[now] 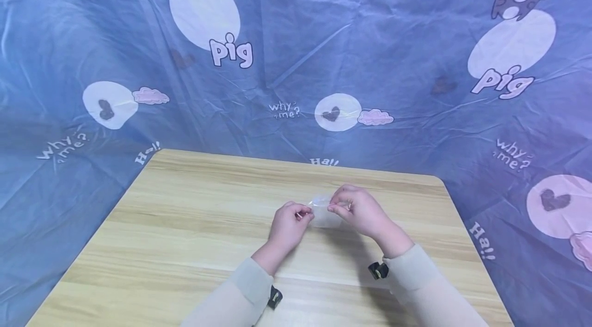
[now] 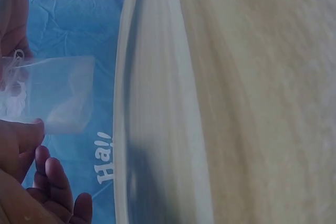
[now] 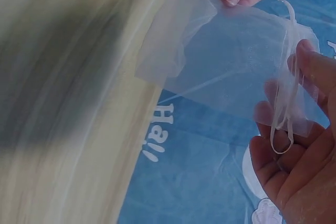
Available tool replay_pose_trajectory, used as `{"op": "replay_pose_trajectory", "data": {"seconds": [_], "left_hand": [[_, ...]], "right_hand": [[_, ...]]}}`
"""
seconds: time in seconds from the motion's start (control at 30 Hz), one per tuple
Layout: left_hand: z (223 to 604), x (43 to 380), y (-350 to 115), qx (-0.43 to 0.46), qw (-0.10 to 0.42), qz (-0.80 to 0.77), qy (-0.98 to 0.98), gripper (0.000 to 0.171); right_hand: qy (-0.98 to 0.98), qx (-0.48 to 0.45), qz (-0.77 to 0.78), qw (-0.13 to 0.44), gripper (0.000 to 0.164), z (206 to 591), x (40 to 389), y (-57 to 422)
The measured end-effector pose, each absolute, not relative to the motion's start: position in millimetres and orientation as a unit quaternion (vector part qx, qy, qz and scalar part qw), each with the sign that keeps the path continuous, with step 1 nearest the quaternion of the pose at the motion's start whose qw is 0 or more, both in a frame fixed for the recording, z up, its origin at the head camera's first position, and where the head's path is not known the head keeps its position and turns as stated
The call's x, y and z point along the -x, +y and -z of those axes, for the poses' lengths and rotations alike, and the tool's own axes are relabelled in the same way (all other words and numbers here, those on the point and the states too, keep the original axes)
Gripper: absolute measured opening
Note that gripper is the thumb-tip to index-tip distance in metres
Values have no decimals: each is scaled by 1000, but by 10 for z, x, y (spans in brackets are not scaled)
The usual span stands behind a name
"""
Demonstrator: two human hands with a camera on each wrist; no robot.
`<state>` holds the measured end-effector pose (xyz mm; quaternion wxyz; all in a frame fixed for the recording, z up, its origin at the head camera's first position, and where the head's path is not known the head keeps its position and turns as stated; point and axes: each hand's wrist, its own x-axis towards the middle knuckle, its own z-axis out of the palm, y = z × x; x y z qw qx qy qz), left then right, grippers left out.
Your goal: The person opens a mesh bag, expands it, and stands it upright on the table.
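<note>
A small sheer white mesh drawstring bag (image 3: 226, 61) hangs flat between the two hands over the table. In the head view the left hand (image 1: 289, 221) pinches its left edge between thumb and finger. On the other side the right hand (image 1: 361, 209) holds the top end, its thumb over the mesh and fingers behind, as the right wrist view shows. A thin white drawstring (image 3: 286, 124) loops down by the right fingers. From the left wrist, the bag (image 2: 63, 93) looks see-through, with nothing visible inside.
Beneath the hands lies a wood-grain table (image 1: 199, 244) with rounded back corners. A blue printed cloth (image 1: 296, 54) hangs behind it and along both sides. Dark clips or small devices sit at the left cuff (image 1: 275, 297) and right cuff (image 1: 378, 270).
</note>
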<state>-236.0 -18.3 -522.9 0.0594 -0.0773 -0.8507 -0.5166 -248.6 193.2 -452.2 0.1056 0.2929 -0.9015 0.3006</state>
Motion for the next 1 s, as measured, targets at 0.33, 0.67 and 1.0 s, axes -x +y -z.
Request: {"op": "replay_pose_trajectory", "data": {"seconds": [0.33, 0.67, 1.0], "left_hand": [[5329, 2412, -205, 70, 43, 491, -867, 6], [5390, 2446, -227, 76, 35, 473, -877, 4], [5376, 2465, -244, 65, 0, 461, -885, 6]], "right_hand": [[-905, -283, -306, 80, 5, 4637, 2512, 1907], [-911, -262, -312, 61, 6, 4745, 2527, 1885], [-914, -256, -310, 50, 7, 4793, 2531, 1857]]}}
